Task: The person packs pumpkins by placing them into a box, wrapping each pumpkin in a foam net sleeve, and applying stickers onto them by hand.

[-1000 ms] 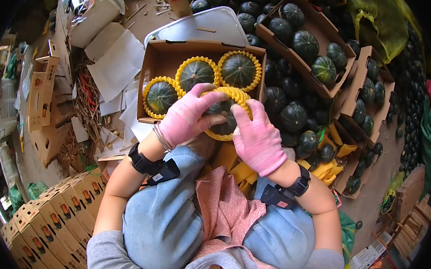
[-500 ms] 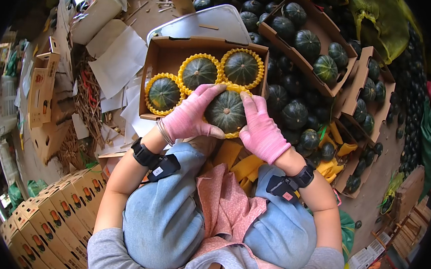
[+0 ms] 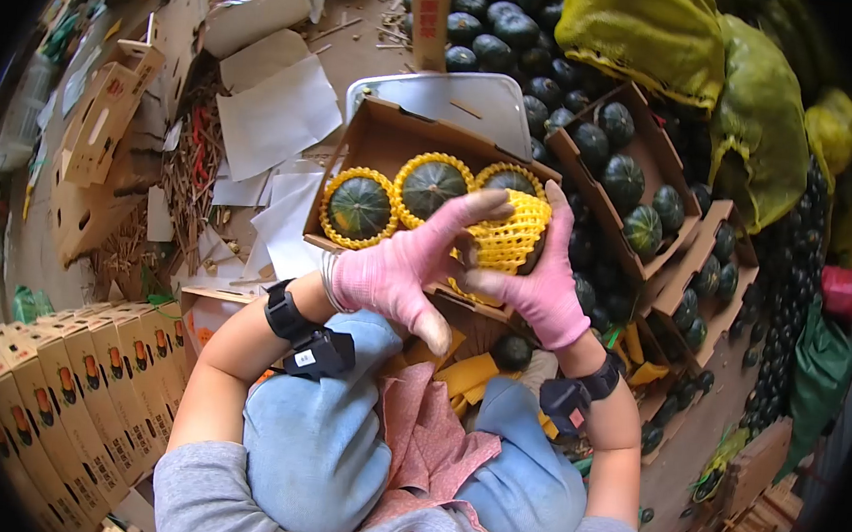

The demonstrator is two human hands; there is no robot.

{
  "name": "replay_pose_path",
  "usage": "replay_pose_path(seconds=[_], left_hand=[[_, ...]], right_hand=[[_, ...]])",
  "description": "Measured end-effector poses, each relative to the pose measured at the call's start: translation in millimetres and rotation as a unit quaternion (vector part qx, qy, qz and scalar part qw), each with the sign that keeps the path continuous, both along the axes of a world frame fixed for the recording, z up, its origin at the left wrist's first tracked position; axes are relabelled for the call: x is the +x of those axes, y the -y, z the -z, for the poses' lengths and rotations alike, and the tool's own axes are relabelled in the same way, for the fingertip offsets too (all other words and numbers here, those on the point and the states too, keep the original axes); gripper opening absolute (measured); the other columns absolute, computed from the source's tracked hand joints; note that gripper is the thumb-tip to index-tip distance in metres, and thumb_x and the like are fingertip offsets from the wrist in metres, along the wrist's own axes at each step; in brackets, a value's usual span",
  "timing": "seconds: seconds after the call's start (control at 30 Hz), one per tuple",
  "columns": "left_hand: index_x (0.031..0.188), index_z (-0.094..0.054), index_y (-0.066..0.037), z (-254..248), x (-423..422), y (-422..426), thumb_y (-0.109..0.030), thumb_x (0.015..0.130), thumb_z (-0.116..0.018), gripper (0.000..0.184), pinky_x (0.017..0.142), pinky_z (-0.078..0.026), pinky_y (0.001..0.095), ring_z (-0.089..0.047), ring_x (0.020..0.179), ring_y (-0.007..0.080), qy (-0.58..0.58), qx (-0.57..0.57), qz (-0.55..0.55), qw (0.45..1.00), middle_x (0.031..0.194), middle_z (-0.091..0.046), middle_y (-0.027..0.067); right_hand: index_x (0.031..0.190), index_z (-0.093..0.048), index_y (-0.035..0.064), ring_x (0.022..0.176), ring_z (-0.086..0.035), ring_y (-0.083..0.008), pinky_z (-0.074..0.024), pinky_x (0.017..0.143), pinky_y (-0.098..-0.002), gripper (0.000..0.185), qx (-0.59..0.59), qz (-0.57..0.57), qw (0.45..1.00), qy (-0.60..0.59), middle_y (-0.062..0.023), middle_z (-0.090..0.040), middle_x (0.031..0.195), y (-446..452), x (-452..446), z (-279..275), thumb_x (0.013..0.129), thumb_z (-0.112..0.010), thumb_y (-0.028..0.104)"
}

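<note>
My right hand, in a pink glove, grips a green kabocha squash in a yellow foam net. That squash is tipped so the netting faces up, over the right front of a cardboard box. My left hand, also pink-gloved, has its thumb and fingers spread apart; its fingertips are beside the netting, and whether they touch it I cannot tell. Inside the box sit a squash at the left, one in the middle and a partly hidden one behind the netting, each ringed with yellow foam net.
A scale's metal platform lies behind the box. Open cartons of squash and loose squash stand to the right, with yellow-green mesh sacks beyond. White paper sheets and a row of printed cartons are at left.
The held squash has turned from upright to tilted and sits farther right, in my right hand. My left hand has spread its fingers. The view has shifted, so the box appears lower and farther right.
</note>
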State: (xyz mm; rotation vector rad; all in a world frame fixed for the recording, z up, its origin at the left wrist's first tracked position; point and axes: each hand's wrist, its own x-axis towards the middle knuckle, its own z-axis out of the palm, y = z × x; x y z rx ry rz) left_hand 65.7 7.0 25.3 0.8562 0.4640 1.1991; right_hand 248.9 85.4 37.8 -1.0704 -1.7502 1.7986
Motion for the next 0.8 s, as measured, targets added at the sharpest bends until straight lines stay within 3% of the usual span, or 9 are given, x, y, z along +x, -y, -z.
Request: replay_pose_path(seconds=[0.03,0.1,0.13,0.17,0.23,0.33,0.5,0.63,0.8], left_hand=[[0.15,-0.008,-0.01,-1,-8,1,-0.038,0.061,-0.088,0.123,0.109,-0.031,0.0379,-0.034,0.133,0.0218,-0.002,0.029,0.014,0.999,0.146,-0.031,0.0107],[0.148,-0.02,-0.006,8,-44,3,-0.037,0.078,-0.077,0.095,0.103,-0.038,0.0406,-0.04,0.126,0.0226,-0.045,0.004,-0.049,0.998,0.148,-0.032,0.0093],[0.142,-0.031,-0.005,11,-53,4,-0.033,0.084,-0.069,0.075,0.099,-0.04,0.0392,-0.044,0.119,0.0234,-0.167,-0.014,-0.181,0.969,0.141,-0.041,0.0106],[0.136,-0.042,-0.004,16,-62,5,-0.03,0.09,-0.062,0.056,0.096,-0.042,0.0379,-0.048,0.112,0.0242,-0.283,-0.032,-0.306,0.909,0.134,-0.049,0.0119],[0.121,-0.057,-0.008,59,-95,10,-0.027,0.09,-0.06,0.037,0.094,-0.042,0.0389,-0.052,0.108,0.0319,-0.621,0.035,-0.41,0.668,0.122,-0.057,0.0151],[0.105,-0.066,-0.018,91,-107,20,-0.029,0.083,-0.064,0.025,0.091,-0.043,0.0452,-0.05,0.109,0.0381,-0.795,-0.02,-0.346,0.497,0.119,-0.056,0.0156],[0.1,-0.063,-0.007,115,-103,34,-0.017,0.087,-0.057,0.018,0.088,-0.045,0.0449,-0.054,0.1,0.0389,-0.677,-0.025,-0.383,0.628,0.104,-0.059,0.0181],[0.112,-0.056,-0.006,122,-99,36,-0.005,0.087,-0.051,0.026,0.09,-0.045,0.0432,-0.053,0.105,0.0391,-0.626,-0.059,-0.401,0.666,0.109,-0.057,0.0199],[0.118,-0.052,-0.005,123,-100,33,0.002,0.084,-0.047,0.036,0.092,-0.045,0.0427,-0.053,0.109,0.0388,-0.613,-0.08,-0.415,0.668,0.114,-0.055,0.0205]], right_hand=[[0.145,-0.013,0.0115,0.121,-0.044,-0.0233,-0.0401,0.102,-0.0365,0.113,-0.078,0.028,0.995,-0.06,-0.0118,-0.041,0.131,-3,-15,-5,0.06,-0.087,0.02],[0.134,-0.027,0.0066,0.116,-0.045,-0.0263,-0.041,0.099,-0.0387,0.095,0.115,0.028,0.993,-0.001,-0.0144,-0.042,0.123,-18,-38,11,0.059,-0.084,0.021],[0.133,-0.028,0.0067,0.115,-0.044,-0.0294,-0.0396,0.1,-0.0409,0.094,0.209,0.036,0.977,0.035,-0.0162,-0.041,0.121,-24,-54,13,0.058,-0.083,0.022],[0.132,-0.029,0.0067,0.114,-0.043,-0.0326,-0.0383,0.1,-0.043,0.094,0.3,0.047,0.95,0.071,-0.0181,-0.04,0.12,-28,-71,15,0.057,-0.083,0.023],[0.131,-0.029,0.0066,0.112,-0.04,-0.0379,-0.0356,0.099,-0.047,0.096,0.411,0.083,0.903,0.091,-0.0213,-0.037,0.117,-32,-115,19,0.054,-0.083,0.027],[0.131,-0.031,0.0172,0.111,-0.04,-0.041,-0.0392,0.093,-0.0488,0.098,0.445,0.143,0.879,0.094,-0.0216,-0.036,0.121,-25,-174,53,0.051,-0.086,0.029],[0.129,-0.036,0.0248,0.113,-0.039,-0.0412,-0.0417,0.081,-0.0515,0.094,0.478,0.16,0.841,0.197,-0.0181,-0.034,0.124,-4,-207,105,0.049,-0.086,0.03],[0.125,-0.04,0.0227,0.111,-0.041,-0.0403,-0.0398,0.087,-0.0505,0.087,0.514,0.098,0.828,0.202,-0.0178,-0.036,0.123,4,-191,103,0.05,-0.085,0.031],[0.121,-0.042,0.0279,0.104,-0.043,-0.0394,-0.0448,0.078,-0.0499,0.081,0.449,0.009,0.832,0.326,-0.0157,-0.036,0.119,6,-190,81,0.051,-0.083,0.034]])
